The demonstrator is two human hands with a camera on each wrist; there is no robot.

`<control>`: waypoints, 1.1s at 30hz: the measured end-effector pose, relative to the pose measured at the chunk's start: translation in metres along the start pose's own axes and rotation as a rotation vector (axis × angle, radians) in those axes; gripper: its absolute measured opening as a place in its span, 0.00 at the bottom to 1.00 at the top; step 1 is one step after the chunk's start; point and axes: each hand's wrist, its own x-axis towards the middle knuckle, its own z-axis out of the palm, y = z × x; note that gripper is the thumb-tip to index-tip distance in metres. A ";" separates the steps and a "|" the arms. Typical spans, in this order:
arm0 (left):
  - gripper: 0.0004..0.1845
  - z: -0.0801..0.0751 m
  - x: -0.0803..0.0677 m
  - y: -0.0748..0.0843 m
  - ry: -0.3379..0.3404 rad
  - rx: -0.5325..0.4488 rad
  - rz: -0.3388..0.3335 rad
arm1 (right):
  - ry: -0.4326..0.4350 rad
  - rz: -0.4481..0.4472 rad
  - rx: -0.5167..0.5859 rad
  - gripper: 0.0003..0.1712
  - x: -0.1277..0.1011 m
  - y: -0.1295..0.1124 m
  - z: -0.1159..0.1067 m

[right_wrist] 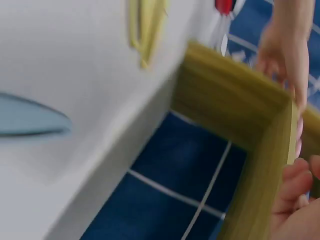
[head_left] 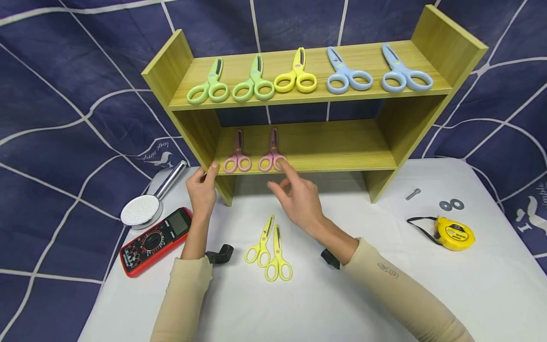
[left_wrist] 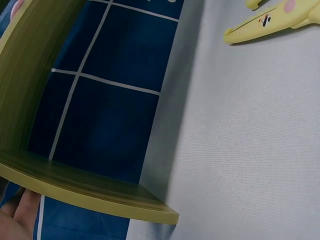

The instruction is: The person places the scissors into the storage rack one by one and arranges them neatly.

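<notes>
wood-grain shelf (head_left: 337,147), upper centre, slab sides | top board: green (head_left: 211,85), yellow (head_left: 297,73), blue scissors (head_left: 345,72) | lower board, centre-left: two slim pink scissors (head_left: 273,151), round loops | left hand (head_left: 202,192) fingers clasp shelf side | right hand (head_left: 302,202) fingers loosely parted at pink loop, contact unclear | white counter (head_left: 299,308), fine weave

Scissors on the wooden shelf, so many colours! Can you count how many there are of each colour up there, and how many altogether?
Green scissors: 2
Yellow scissors: 1
Blue scissors: 2
Pink scissors: 2
Total: 7
</notes>
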 end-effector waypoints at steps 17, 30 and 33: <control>0.08 0.005 -0.012 0.032 -0.017 0.042 0.005 | -0.862 -0.040 -0.355 0.30 -0.123 -0.020 0.008; 0.08 0.004 -0.012 0.032 -0.020 0.028 0.018 | -0.711 -0.170 -0.543 0.32 -0.140 -0.016 0.007; 0.08 0.004 -0.012 0.032 -0.026 0.024 0.005 | -0.734 -0.174 -0.571 0.31 -0.138 -0.015 0.008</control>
